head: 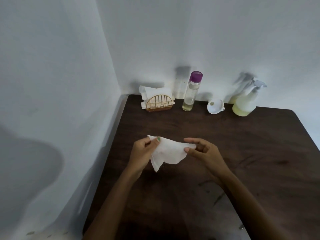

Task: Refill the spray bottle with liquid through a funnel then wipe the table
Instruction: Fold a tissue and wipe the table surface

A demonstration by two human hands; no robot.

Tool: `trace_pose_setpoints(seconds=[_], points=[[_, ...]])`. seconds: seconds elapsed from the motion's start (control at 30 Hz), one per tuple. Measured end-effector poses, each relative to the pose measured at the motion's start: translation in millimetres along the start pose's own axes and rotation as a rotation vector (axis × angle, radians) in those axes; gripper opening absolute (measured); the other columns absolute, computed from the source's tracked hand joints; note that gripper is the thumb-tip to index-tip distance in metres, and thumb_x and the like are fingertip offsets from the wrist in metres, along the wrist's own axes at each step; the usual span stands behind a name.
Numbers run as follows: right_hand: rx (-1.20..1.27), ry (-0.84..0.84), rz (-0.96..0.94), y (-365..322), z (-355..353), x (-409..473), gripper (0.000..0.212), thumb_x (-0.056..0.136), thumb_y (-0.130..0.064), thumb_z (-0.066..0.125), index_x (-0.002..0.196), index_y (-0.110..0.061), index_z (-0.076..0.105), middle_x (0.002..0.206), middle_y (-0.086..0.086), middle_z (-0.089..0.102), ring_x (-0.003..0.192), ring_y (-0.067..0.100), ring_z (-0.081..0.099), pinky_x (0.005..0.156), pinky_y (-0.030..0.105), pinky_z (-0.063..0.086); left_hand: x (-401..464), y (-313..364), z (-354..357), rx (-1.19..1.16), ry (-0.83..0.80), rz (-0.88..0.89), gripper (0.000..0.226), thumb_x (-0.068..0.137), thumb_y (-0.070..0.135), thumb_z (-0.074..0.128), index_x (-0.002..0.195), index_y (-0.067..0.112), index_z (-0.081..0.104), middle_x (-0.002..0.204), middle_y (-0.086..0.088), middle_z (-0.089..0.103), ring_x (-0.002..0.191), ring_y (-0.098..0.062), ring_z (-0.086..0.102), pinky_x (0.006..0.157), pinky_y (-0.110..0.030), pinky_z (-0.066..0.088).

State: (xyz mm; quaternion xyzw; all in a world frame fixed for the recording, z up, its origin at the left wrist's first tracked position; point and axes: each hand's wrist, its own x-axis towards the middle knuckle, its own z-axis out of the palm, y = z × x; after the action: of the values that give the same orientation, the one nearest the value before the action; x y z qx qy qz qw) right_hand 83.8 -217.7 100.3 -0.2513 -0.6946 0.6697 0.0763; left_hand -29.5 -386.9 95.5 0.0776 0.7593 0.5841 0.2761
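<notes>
Head view: left hand (142, 153), right hand (200, 151) pinch tissue (168, 153).

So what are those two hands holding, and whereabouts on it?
A white paper napkin: the left hand pinches its upper left corner, the right hand its right edge.

Both forearms reach in from six o'clock, raised side by side. The left hand (144, 153) pinches with curled fingers and thumb. The right hand (201, 150) pinches between thumb and forefinger.
</notes>
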Motion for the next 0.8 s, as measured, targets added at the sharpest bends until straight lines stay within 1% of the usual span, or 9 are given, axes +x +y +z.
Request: trace_pose_setpoints(seconds=[0.07, 0.13, 0.23, 0.33, 0.43, 0.53, 0.63, 0.7, 0.8], points=[[0.034, 0.017, 0.002, 1, -1, -5, 0.028, 0.079, -0.005, 0.068, 0.106, -0.015, 0.068, 0.105, -0.005, 0.069, 0.094, 0.004, 0.066, 0.074, 0.017, 0.053, -3, 0, 2, -0.015, 0.037, 0.008, 0.018, 0.091, 0.029, 0.061, 0.108, 0.022, 0.063, 0.104, 0.005, 0.067, 0.088, -0.003, 0.061, 0.067, -0.016, 0.049], [0.079, 0.053, 0.004, 2, -2, -8, 0.028, 0.078, -0.005, 0.07, 0.105, -0.013, 0.069, 0.103, -0.003, 0.07, 0.091, 0.006, 0.067, 0.072, 0.017, 0.054, -4, 1, 2, -0.022, 0.091, -0.001, 0.039, 0.086, 0.031, 0.066, 0.122, 0.024, 0.052, 0.116, 0.005, 0.059, 0.091, -0.004, 0.06, 0.064, -0.016, 0.048], [0.098, 0.109, -0.011, 5, -3, -12, 0.028, 0.077, -0.002, 0.071, 0.104, -0.009, 0.069, 0.095, 0.001, 0.072, 0.085, 0.008, 0.069, 0.071, 0.018, 0.055, -6, -2, -2, -0.037, 0.071, 0.038, 0.055, 0.081, 0.029, 0.072, 0.128, 0.032, 0.043, 0.127, 0.003, 0.054, 0.098, -0.01, 0.061, 0.063, -0.016, 0.053], [0.055, 0.132, -0.039, 6, -3, -11, 0.027, 0.076, -0.004, 0.071, 0.103, -0.009, 0.07, 0.091, 0.002, 0.072, 0.082, 0.009, 0.07, 0.069, 0.018, 0.056, -5, -5, -7, 0.047, -0.006, 0.113, 0.051, 0.081, 0.022, 0.073, 0.123, 0.037, 0.05, 0.129, -0.004, 0.059, 0.109, -0.02, 0.063, 0.077, -0.023, 0.058], [-0.016, 0.131, -0.064, 5, -5, -9, 0.025, 0.076, -0.007, 0.073, 0.1, -0.01, 0.071, 0.088, 0.0, 0.073, 0.079, 0.008, 0.07, 0.066, 0.017, 0.056, -5, -5, -12, 0.139, -0.024, 0.16, 0.042, 0.081, 0.017, 0.073, 0.118, 0.033, 0.061, 0.122, -0.002, 0.065, 0.11, -0.018, 0.063, 0.09, -0.038, 0.056], [-0.116, 0.145, -0.088, 6, -5, -6, 0.021, 0.076, -0.01, 0.074, 0.096, -0.012, 0.072, 0.085, -0.001, 0.072, 0.075, 0.006, 0.069, 0.066, 0.018, 0.057, -5, -4, -15, 0.259, 0.026, 0.194, 0.031, 0.081, 0.019, 0.074, 0.11, 0.027, 0.069, 0.113, 0.003, 0.07, 0.103, -0.011, 0.064, 0.09, -0.04, 0.056], [-0.201, 0.16, -0.115, 8, -6, -5, 0.01, 0.076, -0.015, 0.074, 0.086, -0.017, 0.074, 0.081, -0.001, 0.073, 0.074, 0.011, 0.068, 0.067, 0.024, 0.055, -4, -4, -15, 0.428, 0.105, 0.219, 0.023, 0.08, 0.03, 0.074, 0.102, 0.028, 0.072, 0.106, 0.007, 0.072, 0.097, -0.008, 0.064, 0.09, -0.042, 0.054], [-0.241, 0.177, -0.125, 8, -6, -4, 0.002, 0.078, -0.019, 0.074, 0.079, -0.019, 0.072, 0.079, -0.003, 0.07, 0.071, 0.012, 0.064, 0.062, 0.019, 0.052, -4, -3, -14, 0.501, 0.129, 0.235, 0.012, 0.081, 0.036, 0.072, 0.092, 0.033, 0.071, 0.102, 0.011, 0.069, 0.095, -0.008, 0.06, 0.091, -0.046, 0.051], [-0.274, 0.191, -0.111, 7, -7, -2, 0.007, 0.081, -0.021, 0.071, 0.078, -0.016, 0.067, 0.083, 0.0, 0.065, 0.072, 0.012, 0.059, 0.061, 0.019, 0.048, -3, -2, -14, 0.462, 0.146, 0.26, 0.009, 0.082, 0.042, 0.068, 0.085, 0.034, 0.065, 0.103, 0.014, 0.059, 0.1, -0.012, 0.055, 0.092, -0.044, 0.048]])
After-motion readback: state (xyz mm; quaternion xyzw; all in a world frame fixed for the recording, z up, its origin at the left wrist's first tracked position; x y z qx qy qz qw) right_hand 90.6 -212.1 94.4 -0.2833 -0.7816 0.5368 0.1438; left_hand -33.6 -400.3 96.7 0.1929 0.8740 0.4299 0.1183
